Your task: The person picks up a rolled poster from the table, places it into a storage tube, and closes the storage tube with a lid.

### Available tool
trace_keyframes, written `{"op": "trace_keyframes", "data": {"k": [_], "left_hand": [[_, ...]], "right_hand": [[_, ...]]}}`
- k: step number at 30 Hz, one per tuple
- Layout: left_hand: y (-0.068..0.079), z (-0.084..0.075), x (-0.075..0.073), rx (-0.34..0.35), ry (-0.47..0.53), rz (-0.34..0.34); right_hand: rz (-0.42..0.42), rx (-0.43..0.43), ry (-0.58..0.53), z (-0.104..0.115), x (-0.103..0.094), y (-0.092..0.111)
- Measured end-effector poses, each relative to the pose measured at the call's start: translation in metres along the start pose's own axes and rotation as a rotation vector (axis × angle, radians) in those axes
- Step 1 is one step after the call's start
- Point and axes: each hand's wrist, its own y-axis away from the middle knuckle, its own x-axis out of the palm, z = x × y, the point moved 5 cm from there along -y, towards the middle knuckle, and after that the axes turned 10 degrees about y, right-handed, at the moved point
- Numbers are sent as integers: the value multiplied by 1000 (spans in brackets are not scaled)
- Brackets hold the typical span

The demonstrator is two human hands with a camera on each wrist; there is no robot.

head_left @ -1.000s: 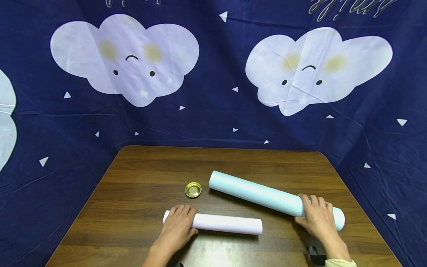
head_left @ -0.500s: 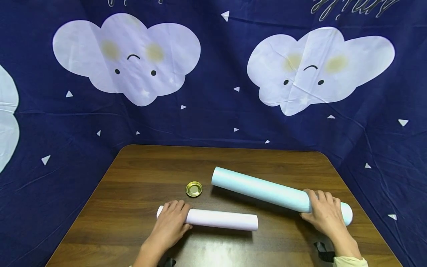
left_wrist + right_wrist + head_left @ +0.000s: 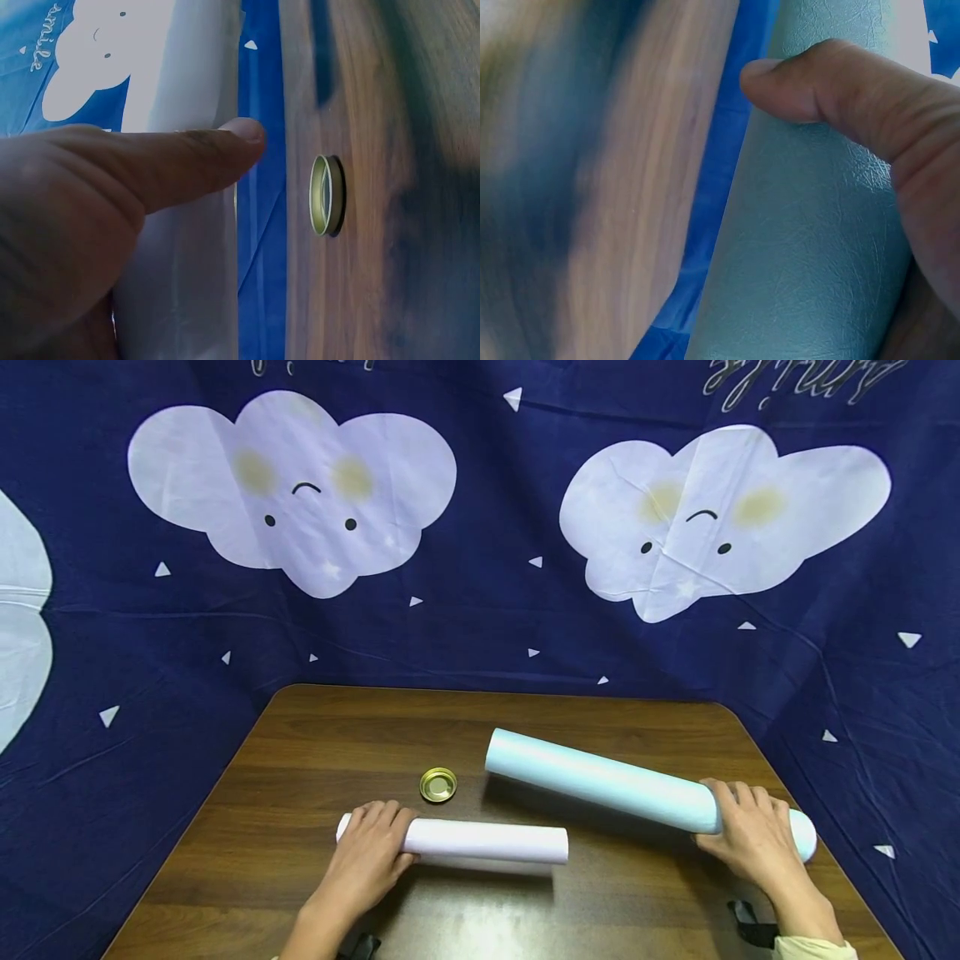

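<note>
My left hand (image 3: 372, 852) grips a smooth white roll (image 3: 491, 841) near its left end. The thumb (image 3: 195, 161) lies across this roll in the left wrist view. At the right, my right hand (image 3: 753, 831) grips a thicker light blue roll (image 3: 607, 781) near its right end, thumb on the near side. Its surface (image 3: 810, 225) looks finely creased, like leather, in the right wrist view. Both rolls hang above the tabletop, their shadows set apart beneath them. The blue one slants, its left end farther back. Palms hide part of each roll.
A shallow gold jar lid (image 3: 438, 785) lies hollow side up on the brown wooden table (image 3: 360, 727), behind the white roll. A dark blue cloth (image 3: 480, 635) with white clouds hangs behind the table and along its sides.
Both rolls have risen and moved apart: my left hand carried the white roll left and up, my right hand carried the blue roll right and up. The lid stays in place.
</note>
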Motion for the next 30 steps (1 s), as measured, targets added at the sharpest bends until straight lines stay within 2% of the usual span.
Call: {"op": "trace_keyframes", "data": {"k": [5,11,15,30], "left_hand": [[0,4,-4,8,3,-19],[0,8,-11,-17,2,-20],[0,12,-16,-23,-5,-26],[6,35,-35,-70,-19,-48]], "right_hand": [[-3,-4,-13,-5,-5,0],[-49,-21,-12,-11,-10,-1],[-48,-15,-20,-14,-12,-1],[-68,-39,-12,-28,-23,2]]}}
